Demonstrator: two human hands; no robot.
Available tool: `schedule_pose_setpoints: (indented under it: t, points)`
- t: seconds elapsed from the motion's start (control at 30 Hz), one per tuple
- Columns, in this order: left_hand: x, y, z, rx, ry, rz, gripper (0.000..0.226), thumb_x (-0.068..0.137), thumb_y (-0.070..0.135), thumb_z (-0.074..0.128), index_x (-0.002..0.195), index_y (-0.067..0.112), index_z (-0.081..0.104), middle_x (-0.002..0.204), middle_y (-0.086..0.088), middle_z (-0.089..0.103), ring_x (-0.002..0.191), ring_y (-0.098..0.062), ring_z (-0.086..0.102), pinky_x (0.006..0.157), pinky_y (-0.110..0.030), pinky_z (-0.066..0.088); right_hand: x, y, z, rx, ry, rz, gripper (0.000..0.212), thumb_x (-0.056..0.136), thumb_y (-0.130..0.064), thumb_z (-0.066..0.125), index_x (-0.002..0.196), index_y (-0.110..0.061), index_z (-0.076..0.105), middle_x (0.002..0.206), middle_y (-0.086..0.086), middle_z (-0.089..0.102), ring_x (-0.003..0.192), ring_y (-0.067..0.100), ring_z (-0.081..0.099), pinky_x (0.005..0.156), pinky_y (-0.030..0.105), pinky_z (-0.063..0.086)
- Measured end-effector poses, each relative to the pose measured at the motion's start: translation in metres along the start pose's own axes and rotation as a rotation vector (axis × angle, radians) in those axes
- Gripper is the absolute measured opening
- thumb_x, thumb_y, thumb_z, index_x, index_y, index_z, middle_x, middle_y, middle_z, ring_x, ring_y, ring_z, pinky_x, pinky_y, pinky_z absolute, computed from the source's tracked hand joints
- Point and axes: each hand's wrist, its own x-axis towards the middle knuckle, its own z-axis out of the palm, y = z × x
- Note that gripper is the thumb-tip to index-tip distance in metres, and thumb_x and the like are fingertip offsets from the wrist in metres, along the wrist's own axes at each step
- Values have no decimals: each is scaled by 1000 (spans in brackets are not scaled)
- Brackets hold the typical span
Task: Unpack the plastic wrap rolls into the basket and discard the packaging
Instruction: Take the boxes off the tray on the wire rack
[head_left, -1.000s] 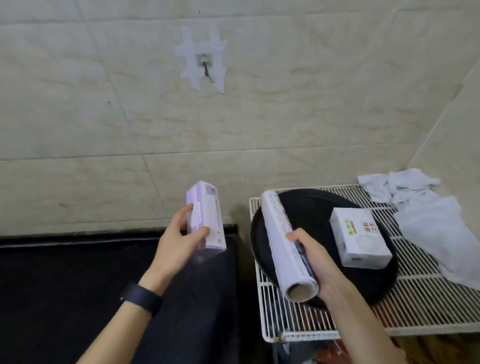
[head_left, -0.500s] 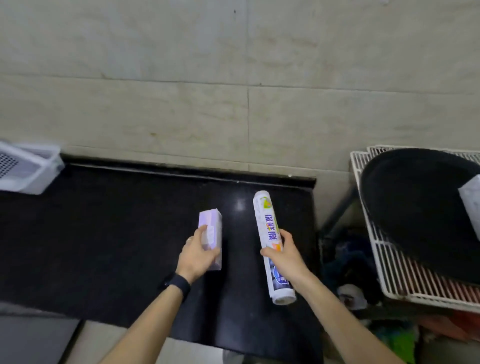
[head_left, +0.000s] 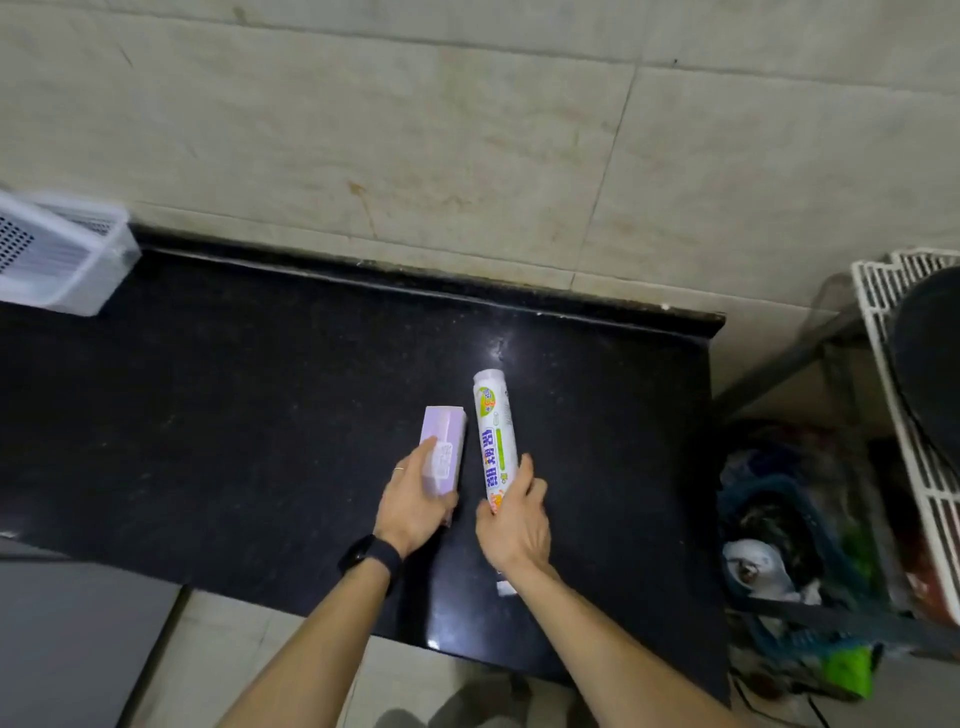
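My left hand (head_left: 415, 501) grips a pale purple box (head_left: 443, 448) over the black countertop (head_left: 208, 415). Beside it, my right hand (head_left: 515, 514) holds a white printed roll of plastic wrap (head_left: 492, 421), still in its wrapper, by its near half; the roll points away from me. Box and roll lie almost parallel, a small gap between them. A white perforated basket (head_left: 57, 260) stands at the counter's far left, against the tiled wall.
A white wire rack (head_left: 904, 415) with a black round pan (head_left: 930, 374) stands at the right. Below it, past the counter's right edge, a dark bin (head_left: 769, 530) holds rubbish. The counter's front edge runs just under my forearms.
My view and both hands swung left from the wire rack to the black counter. Box and roll came down lower and closer together; the white basket came into sight.
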Motion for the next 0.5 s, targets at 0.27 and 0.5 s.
schedule_pose_setpoints:
  t: [0.27, 0.5]
  points:
    - [7, -20, -8, -86, -24, 55, 82, 77, 36, 78, 147, 39, 35, 145, 2, 44, 132, -15, 43, 110, -33, 36, 0, 1, 20, -95, -133, -106, 106, 76, -47, 70, 155, -18, 5, 131, 9, 39, 122, 29, 36, 100, 40, 44]
    - [6, -23, -12, -26, -50, 122, 69, 90, 27, 64, 150, 36, 33, 150, 4, 42, 137, -15, 37, 108, -27, 33, 2, 25, 3, 234, -266, -135, 89, 76, -30, 72, 147, -51, 22, 119, -4, 47, 107, 18, 61, 96, 40, 52]
